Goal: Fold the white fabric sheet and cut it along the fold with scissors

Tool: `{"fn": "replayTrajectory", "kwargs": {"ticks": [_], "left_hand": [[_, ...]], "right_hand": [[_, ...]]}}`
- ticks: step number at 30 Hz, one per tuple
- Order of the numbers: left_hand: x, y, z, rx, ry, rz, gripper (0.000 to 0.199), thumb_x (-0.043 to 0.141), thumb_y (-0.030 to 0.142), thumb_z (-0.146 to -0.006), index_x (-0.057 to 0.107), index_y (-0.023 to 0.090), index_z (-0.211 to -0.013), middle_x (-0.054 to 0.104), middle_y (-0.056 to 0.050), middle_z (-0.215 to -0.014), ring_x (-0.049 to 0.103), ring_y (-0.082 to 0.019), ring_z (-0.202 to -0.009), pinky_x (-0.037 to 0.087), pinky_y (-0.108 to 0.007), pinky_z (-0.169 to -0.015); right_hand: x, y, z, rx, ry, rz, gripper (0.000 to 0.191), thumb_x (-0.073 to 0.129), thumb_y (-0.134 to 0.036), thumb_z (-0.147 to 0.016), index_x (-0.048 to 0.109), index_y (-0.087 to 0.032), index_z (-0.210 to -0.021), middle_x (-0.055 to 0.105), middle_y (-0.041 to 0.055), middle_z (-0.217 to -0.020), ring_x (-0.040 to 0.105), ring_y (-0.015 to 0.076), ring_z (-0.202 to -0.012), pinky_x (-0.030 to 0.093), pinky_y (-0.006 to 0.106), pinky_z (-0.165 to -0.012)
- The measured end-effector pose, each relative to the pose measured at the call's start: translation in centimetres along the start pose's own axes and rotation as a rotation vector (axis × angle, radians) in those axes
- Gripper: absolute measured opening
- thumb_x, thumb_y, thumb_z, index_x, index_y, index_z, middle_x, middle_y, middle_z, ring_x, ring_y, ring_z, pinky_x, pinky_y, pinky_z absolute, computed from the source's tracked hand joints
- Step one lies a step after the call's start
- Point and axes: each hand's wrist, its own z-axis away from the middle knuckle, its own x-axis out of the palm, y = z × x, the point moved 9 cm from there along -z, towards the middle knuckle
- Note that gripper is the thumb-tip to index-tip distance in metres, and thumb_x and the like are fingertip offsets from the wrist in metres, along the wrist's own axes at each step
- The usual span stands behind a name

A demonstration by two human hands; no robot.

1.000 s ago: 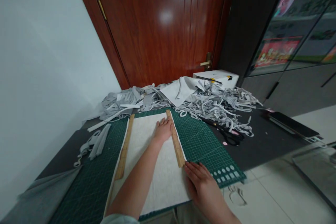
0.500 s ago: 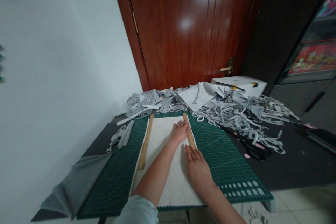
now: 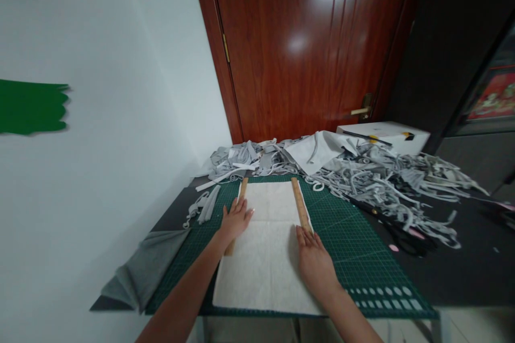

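A white cloth (image 3: 265, 268) lies flat on a green cutting mat (image 3: 341, 246), with a faint crease across it. Along its left edge runs a wooden ruler (image 3: 243, 188), partly covered by my left hand (image 3: 236, 220), which rests flat with fingers spread. A second wooden ruler (image 3: 301, 203) lies along the right edge. My right hand (image 3: 316, 262) presses on the near end of that ruler and the cloth beside it, fingers stretched out. Neither hand grasps anything.
A heap of grey fabric scraps (image 3: 362, 171) runs along the back. Black scissors (image 3: 398, 230) lie right of the mat. Grey folded cloth (image 3: 148, 262) hangs at the left edge. A white box (image 3: 392, 131) stands before the wooden door (image 3: 298, 80).
My left hand has moved from the right ruler across to the left one. My right hand stays on the right ruler. The view has turned slightly left.
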Motion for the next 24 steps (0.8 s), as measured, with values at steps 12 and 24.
{"fn": "replayTrajectory", "kwargs": {"ticks": [12, 24], "left_hand": [[0.6, -1.2, 0.3, -0.033, -0.026, -0.027, 0.053, 0.02, 0.045, -0.098, 0.029, 0.024, -0.146, 0.026, -0.004, -0.153, 0.021, -0.029, -0.14, 0.023, -0.061, -0.107], [-1.5, -0.1, -2.6, -0.002, 0.021, -0.017, 0.048, 0.024, 0.046, -0.097, 0.043, 0.028, -0.137, 0.034, -0.003, -0.15, 0.019, -0.031, -0.141, 0.014, -0.063, -0.109]], "right_hand": [[0.0, 0.2, 0.0, 0.032, -0.071, -0.044, 0.058, 0.03, 0.008, -0.079, 0.045, 0.0, -0.135, 0.053, 0.0185, -0.134, 0.049, 0.0224, -0.126, 0.038, 0.038, -0.107], [0.2, 0.1, 0.1, 0.033, -0.094, -0.05, 0.058, 0.029, 0.007, -0.08, 0.044, 0.0, -0.135, 0.05, 0.0184, -0.136, 0.047, 0.0234, -0.128, 0.037, 0.039, -0.108]]}}
